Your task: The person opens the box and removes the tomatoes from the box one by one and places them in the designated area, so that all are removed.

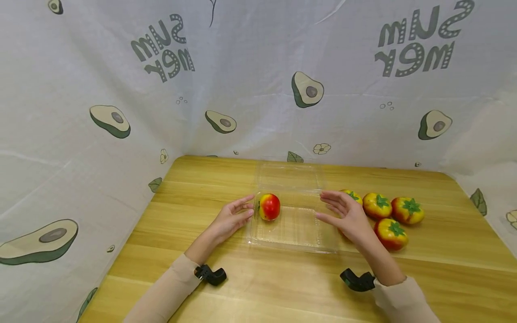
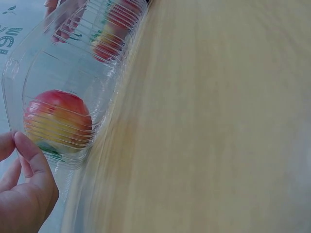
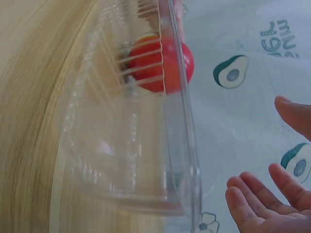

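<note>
A clear plastic clamshell box [image 1: 299,224] lies with its lid [image 1: 288,177] folded back on the far side. One red-and-yellow persimmon [image 1: 269,207] sits at the left end of its tray, green leaves toward the left wall. At that wall is my left hand [image 1: 232,220], thumb and fingers apart; in the left wrist view its fingertips [image 2: 22,138] are right at the rim. My right hand [image 1: 345,215] hovers at the box's right end, palm toward it and fingers spread. Nothing is between its fingers in the right wrist view.
Several more persimmons [image 1: 391,234] lie on the wooden table [image 1: 258,287] to the right of the box, some partly hidden behind my right hand and forearm. A white curtain [image 1: 250,89] printed with avocados hangs around the table's back and left side.
</note>
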Demonstrator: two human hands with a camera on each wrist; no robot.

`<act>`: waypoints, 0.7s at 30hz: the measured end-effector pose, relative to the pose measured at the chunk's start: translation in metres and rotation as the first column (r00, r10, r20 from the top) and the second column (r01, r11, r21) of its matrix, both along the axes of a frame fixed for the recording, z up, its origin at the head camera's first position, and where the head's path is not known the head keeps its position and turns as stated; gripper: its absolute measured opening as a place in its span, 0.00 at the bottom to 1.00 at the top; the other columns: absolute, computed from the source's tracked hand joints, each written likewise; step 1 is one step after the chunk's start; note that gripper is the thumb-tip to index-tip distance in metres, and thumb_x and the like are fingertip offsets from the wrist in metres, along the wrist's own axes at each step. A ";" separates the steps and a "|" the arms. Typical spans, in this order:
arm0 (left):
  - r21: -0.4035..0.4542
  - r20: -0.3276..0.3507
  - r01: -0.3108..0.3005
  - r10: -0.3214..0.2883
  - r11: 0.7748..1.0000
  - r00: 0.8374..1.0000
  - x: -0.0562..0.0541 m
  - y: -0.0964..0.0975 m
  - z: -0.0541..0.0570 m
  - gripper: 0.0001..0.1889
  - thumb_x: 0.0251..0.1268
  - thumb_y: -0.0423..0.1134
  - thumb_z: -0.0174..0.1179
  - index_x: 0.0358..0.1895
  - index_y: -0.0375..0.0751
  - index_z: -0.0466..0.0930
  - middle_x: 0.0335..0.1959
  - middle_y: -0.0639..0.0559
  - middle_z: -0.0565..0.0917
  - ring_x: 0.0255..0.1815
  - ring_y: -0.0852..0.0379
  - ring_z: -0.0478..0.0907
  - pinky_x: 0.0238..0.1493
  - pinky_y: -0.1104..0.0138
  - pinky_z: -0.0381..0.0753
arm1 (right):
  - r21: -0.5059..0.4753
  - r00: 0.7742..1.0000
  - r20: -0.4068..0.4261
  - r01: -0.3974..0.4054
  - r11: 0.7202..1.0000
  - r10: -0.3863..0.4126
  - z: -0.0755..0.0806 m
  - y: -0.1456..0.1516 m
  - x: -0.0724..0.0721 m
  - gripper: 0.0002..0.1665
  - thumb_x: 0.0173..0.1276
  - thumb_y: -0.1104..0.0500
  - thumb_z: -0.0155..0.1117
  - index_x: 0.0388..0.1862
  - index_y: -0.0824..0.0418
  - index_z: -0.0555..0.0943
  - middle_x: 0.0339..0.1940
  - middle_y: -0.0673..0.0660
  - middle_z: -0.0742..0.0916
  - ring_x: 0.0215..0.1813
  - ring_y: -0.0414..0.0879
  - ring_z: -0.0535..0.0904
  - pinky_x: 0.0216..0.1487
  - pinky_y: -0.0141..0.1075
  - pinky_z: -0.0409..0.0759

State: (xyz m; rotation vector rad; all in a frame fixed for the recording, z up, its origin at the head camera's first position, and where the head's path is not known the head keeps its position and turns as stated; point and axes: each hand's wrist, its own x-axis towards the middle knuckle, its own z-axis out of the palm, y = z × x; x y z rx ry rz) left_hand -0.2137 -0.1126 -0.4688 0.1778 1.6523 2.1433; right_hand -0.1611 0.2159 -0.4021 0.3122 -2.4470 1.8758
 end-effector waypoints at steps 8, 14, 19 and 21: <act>0.002 0.005 -0.006 0.006 1.000 1.000 0.000 0.001 0.000 0.29 0.72 0.25 0.56 0.75 0.38 0.64 0.55 0.44 0.72 0.45 0.59 0.76 0.46 0.73 0.80 | -0.010 0.999 0.016 -0.029 1.000 0.029 -0.001 -0.015 -0.007 0.37 0.63 0.65 0.74 0.67 0.74 0.68 0.65 0.70 0.75 0.67 0.61 0.71 0.65 0.30 0.72; -0.003 0.004 -0.007 0.007 1.000 1.000 0.000 0.001 -0.002 0.29 0.72 0.25 0.55 0.75 0.38 0.64 0.55 0.43 0.72 0.45 0.59 0.76 0.47 0.73 0.80 | -0.024 0.999 0.031 -0.043 0.999 0.044 -0.002 -0.024 -0.011 0.36 0.62 0.65 0.74 0.66 0.72 0.69 0.65 0.67 0.77 0.68 0.63 0.69 0.68 0.39 0.71; 0.002 0.008 -0.013 0.013 1.000 1.000 0.000 0.001 -0.001 0.29 0.72 0.24 0.55 0.75 0.37 0.64 0.55 0.42 0.72 0.44 0.59 0.76 0.46 0.73 0.80 | -0.037 0.998 0.042 -0.053 0.998 0.055 -0.002 -0.032 -0.014 0.37 0.61 0.65 0.75 0.66 0.72 0.70 0.65 0.67 0.77 0.68 0.64 0.69 0.69 0.42 0.70; 0.005 0.008 -0.012 0.012 1.000 1.000 0.000 0.001 0.000 0.29 0.72 0.24 0.55 0.75 0.37 0.64 0.56 0.42 0.72 0.45 0.59 0.76 0.46 0.73 0.80 | -0.034 0.997 0.047 -0.054 0.998 0.055 -0.003 -0.035 -0.016 0.37 0.61 0.65 0.75 0.66 0.72 0.70 0.65 0.68 0.76 0.68 0.63 0.69 0.69 0.43 0.70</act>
